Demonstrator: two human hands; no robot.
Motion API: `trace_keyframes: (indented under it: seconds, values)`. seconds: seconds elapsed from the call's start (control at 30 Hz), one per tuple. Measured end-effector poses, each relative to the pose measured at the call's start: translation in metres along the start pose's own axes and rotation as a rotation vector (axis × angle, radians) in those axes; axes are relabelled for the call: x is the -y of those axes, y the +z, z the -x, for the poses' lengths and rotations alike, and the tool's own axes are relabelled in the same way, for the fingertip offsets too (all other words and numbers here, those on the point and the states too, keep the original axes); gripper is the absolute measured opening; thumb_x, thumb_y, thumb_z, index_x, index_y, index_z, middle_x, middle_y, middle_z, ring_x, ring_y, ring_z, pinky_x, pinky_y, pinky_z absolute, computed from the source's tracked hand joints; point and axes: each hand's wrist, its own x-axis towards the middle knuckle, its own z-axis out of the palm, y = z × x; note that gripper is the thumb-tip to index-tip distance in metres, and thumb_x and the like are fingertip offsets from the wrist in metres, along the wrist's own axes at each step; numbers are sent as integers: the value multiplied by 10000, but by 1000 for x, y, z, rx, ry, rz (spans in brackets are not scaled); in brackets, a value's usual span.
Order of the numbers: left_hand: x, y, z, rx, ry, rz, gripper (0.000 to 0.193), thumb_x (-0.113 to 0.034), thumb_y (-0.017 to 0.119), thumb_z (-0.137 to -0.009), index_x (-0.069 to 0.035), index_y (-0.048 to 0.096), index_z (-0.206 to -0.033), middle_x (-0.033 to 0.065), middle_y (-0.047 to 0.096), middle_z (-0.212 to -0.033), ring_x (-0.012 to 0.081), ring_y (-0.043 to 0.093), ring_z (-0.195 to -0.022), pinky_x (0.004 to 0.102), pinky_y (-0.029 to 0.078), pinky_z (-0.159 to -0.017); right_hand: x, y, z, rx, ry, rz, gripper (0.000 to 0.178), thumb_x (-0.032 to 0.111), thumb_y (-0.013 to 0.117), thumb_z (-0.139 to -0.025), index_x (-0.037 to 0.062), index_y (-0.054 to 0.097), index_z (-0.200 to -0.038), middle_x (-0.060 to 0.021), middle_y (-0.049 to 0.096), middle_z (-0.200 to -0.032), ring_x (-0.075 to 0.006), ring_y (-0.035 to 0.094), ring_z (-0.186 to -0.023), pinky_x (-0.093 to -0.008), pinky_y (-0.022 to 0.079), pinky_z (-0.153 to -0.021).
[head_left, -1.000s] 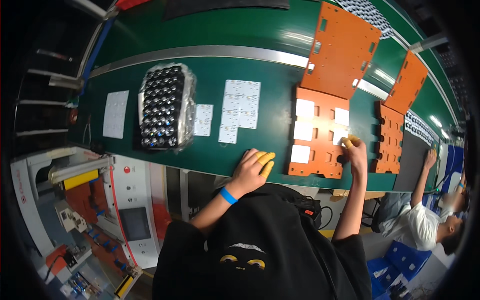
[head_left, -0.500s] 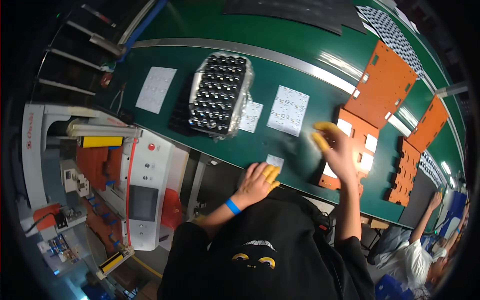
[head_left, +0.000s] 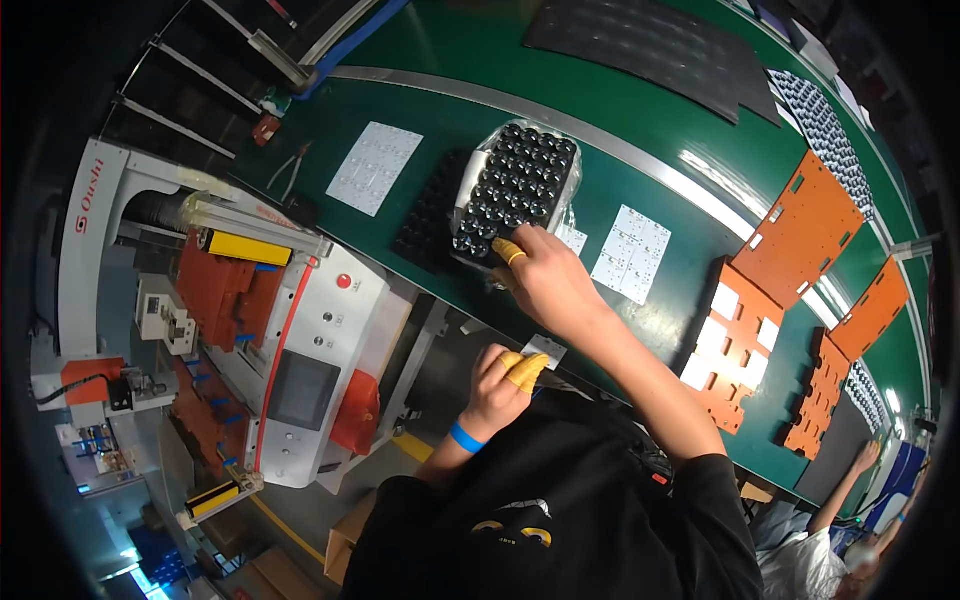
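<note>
Right hand point(head_left: 555, 285) has swung from the orange jig point(head_left: 742, 318) to the lenses point(head_left: 517, 175), shifting work there; grip unclear. Left hand point(head_left: 498, 390) seems to pinch a board point(head_left: 547, 347).

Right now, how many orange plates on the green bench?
4 visible, toward the picture's right: large panel, adjoining tray bearing white squares; farther right, smaller panel, notched tray. More may be hidden.
</note>
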Motion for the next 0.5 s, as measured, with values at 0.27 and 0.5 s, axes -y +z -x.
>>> trace_keyframes:
  seconds: [0.27,0.5]
  values:
    - [-8,-12,-3,15,-361,382,211,-8,651,-830,20,635,-1039,170,680,-917,375,665,-823,390,540,-729,32,-53,37,-14,235,-483,270,46,739,-783,-10,606,-1011,-125,565,-925,-260,600,-787,-340,496,-682]
    - [-32,33,-25,-97,-685,1062,324,46,558,-937,68,526,-1259,146,654,-1104,216,661,-973,335,577,-813,22,-82,155,-155,728,-837,283,-44,681,-833,-42,592,-1101,-58,585,-1044,-111,552,-872,-254,459,-816]
